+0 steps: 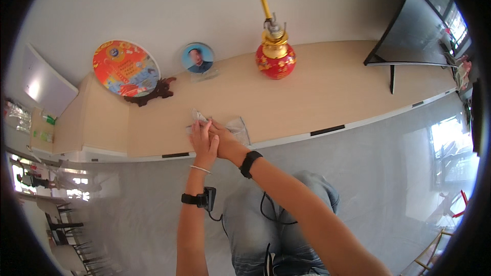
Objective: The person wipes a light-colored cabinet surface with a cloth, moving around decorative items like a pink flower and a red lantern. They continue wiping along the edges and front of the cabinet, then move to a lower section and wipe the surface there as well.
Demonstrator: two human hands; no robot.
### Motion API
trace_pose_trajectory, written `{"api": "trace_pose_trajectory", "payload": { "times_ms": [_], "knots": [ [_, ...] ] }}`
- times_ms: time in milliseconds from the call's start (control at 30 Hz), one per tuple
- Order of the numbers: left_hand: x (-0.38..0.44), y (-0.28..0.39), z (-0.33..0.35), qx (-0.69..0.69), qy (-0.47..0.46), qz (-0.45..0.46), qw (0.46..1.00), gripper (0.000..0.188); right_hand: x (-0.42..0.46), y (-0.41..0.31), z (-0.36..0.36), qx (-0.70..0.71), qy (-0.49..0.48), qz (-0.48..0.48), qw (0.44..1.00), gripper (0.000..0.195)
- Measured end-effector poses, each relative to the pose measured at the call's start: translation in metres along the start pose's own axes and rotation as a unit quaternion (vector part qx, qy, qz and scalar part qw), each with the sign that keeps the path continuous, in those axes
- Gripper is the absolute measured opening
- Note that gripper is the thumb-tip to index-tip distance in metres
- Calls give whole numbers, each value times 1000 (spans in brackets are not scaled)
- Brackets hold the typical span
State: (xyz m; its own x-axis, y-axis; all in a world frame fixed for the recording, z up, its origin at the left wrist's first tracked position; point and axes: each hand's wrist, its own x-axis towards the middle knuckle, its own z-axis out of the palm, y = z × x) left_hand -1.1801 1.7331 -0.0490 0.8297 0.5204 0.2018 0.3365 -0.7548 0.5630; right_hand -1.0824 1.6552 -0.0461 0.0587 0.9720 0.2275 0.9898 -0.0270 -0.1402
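On a light wood-look cabinet top point(291, 107) lies a pale patterned cloth point(238, 128), partly bunched up near the front edge. My left hand point(203, 143) and my right hand point(226, 142) come together over this cloth, touching each other, with the fingers directed away from me. One corner of the cloth sticks up beyond the fingertips. Part of it spreads flat to the right of my right hand. The hands cover the rest of the cloth, and whether the fingers grip it cannot be made out.
Behind stand a decorated round plate point(124, 69) on a dark carved stand point(155, 94), a small portrait plate point(197, 58) and a red and gold vase point(276, 59). A television point(414, 34) stands at right. A raised cabinet section point(105, 111) is at left.
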Motion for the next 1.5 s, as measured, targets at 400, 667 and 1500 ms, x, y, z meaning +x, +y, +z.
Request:
{"api": "trace_pose_trajectory", "payload": {
  "times_ms": [400,667,1500],
  "knots": [
    [38,154,90,-59,-164,82,981,54,-138,118,-66,63,-36,57,996,71],
    [41,251,158,-113,-205,216,948,59,-264,169,-100,66,26,149,986,68],
    [-7,268,189,-94,-9,316,944,66,-303,144,-108,-67,55,182,979,61]
  ]
}}
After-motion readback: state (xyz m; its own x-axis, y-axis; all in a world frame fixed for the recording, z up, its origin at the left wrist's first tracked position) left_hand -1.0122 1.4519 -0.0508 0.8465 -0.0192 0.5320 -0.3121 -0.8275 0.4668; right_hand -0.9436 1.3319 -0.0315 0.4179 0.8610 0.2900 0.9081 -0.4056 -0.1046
